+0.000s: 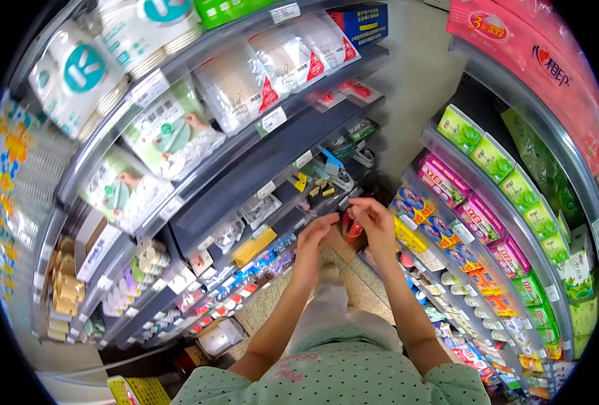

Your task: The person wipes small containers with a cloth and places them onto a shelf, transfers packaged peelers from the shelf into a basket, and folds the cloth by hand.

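Note:
Both of my hands are raised in front of me over the aisle, a short gap apart. My left hand [313,239] is closed, its fingertips pressed together and pointing right. What it holds, if anything, is too small to make out. My right hand [376,223] has bent fingers drawn in to the thumb; any thing between them is also unclear. Behind the right fingertips, low in the aisle's corner, shows a reddish round container [351,233]. Hooks and small metal goods [323,189] lie on the shelf beyond my left hand.
Left shelves carry paper cup packs [76,74], bagged disposable goods [232,84] and a yellow pack [253,246]. Right shelves hold green tissue packs [492,158], pink soap boxes [478,216] and a yellow tube [409,235]. A yellow basket [137,390] sits lower left. Tiled floor [272,300] runs between.

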A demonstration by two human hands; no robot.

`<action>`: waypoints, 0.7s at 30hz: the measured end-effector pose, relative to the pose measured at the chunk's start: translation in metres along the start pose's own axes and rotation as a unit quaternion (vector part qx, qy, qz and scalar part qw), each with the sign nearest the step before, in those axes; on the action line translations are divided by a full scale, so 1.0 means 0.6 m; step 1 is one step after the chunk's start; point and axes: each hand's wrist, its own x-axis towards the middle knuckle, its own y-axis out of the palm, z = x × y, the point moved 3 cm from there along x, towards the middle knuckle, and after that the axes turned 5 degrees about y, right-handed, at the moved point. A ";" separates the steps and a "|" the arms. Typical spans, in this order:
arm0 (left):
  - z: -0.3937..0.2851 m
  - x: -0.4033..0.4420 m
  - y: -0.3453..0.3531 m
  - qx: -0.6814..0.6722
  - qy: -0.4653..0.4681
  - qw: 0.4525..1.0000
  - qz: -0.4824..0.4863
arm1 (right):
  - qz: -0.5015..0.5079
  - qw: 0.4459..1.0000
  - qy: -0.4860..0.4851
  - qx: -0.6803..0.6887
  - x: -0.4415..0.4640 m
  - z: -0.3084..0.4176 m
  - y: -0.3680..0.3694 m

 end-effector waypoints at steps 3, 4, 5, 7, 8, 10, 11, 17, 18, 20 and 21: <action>-0.016 0.083 0.007 0.081 0.020 0.996 -0.008 | -0.049 0.997 -0.021 -0.062 0.104 -0.024 -0.012; -0.006 0.117 0.001 0.088 0.032 0.995 -0.013 | -0.070 0.994 -0.048 -0.066 0.140 -0.031 -0.013; 0.004 0.155 -0.005 0.102 0.054 0.993 -0.009 | -0.079 0.993 -0.057 -0.072 0.175 -0.040 -0.015; 0.026 0.231 -0.017 0.129 0.094 0.987 -0.003 | -0.094 0.990 -0.072 -0.083 0.237 -0.058 -0.021; 0.034 0.270 -0.022 0.214 0.147 0.966 0.005 | -0.110 0.986 -0.070 -0.100 0.267 -0.067 -0.023; 0.032 0.328 -0.021 0.397 0.244 0.885 0.008 | -0.146 0.978 -0.066 -0.133 0.324 -0.083 -0.023; 0.030 0.355 -0.018 0.479 0.291 0.828 0.009 | -0.156 0.978 -0.055 -0.126 0.351 -0.094 -0.023; 0.031 0.482 -0.008 0.617 0.163 0.769 0.036 | -0.225 0.953 -0.006 -0.202 0.531 -0.171 -0.034; 0.040 0.505 -0.012 0.620 0.150 0.769 0.044 | -0.213 0.953 -0.010 -0.216 0.561 -0.170 -0.032; 0.058 0.545 -0.021 0.641 0.135 0.754 0.054 | -0.214 0.960 0.039 -0.178 0.604 -0.178 -0.037; 0.068 0.564 -0.027 0.659 0.134 0.738 0.056 | -0.214 0.962 0.063 -0.158 0.621 -0.172 -0.035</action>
